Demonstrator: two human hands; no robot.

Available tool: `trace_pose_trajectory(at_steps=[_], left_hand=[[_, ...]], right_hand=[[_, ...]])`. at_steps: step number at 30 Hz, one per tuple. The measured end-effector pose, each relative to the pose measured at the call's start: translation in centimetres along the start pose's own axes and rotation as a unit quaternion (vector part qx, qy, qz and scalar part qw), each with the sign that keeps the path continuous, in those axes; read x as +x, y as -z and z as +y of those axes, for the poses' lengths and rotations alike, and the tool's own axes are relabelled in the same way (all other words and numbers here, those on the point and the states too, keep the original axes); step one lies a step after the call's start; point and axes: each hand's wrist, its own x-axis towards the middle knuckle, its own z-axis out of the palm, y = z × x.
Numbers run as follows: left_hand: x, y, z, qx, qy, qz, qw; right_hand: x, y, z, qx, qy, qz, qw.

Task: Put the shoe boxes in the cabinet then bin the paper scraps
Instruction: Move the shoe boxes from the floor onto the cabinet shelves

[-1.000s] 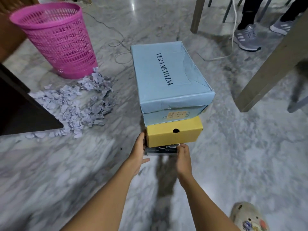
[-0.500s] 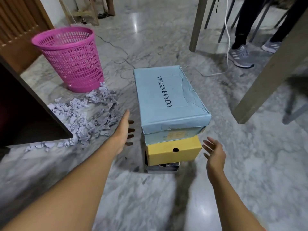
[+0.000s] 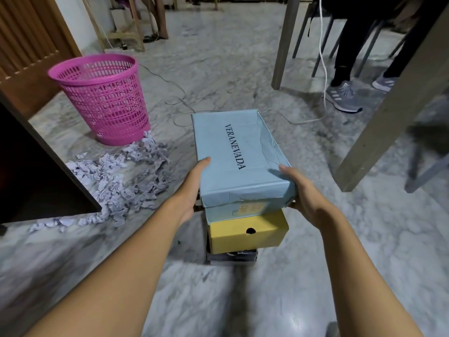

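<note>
Blue shoe box (image 3: 240,161) | creased lid, tops stack | left grip (image 3: 192,188), right grip (image 3: 303,190) clasp its sides

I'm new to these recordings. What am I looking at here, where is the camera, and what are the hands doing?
No machine here: a person wears a camera on the head, looking down at their own bare arms. The left hand and right hand grip the sides of a light blue shoe box, topmost of a stack on a yellow box and a dark box. On the marble floor lie paper scraps beside a pink basket. The dark cabinet stands left.
</note>
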Motion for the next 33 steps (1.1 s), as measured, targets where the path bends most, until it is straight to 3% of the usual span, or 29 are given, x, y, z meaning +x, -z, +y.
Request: trace_pose_trajectory(at_steps=[4,9,14,20,27,33], left_hand=[[-0.9,0.0,0.2,-0.04,-0.001,0.005,0.999],[-3.3,2.2,2.2,-0.038,-0.037,0.014,0.998],[-7.4,7.2,4.3,-0.057,-0.046,0.042,0.996],[-14.4,12.0,6.0,-0.057,-0.114,0.158,0.979],[-23.7,17.0,8.1,-0.077,-0.184,0.267,0.943],[-31.2,21.4,10.8,-0.13,-0.208,0.314,0.917]], right_hand=[[-0.6,-0.5,-1.0,0.031,0.016,0.033,0.999],[-1.0,-2.0,-3.9,0.069,0.045,0.009,0.997],[-1.6,-6.1,-7.5,0.065,0.059,-0.057,0.994],[-3.4,-12.8,-11.6,0.066,0.084,-0.145,0.984],[-6.5,-20.9,-16.8,0.064,0.12,-0.267,0.954],[-8.6,-26.7,-21.1,0.022,0.161,-0.365,0.917]])
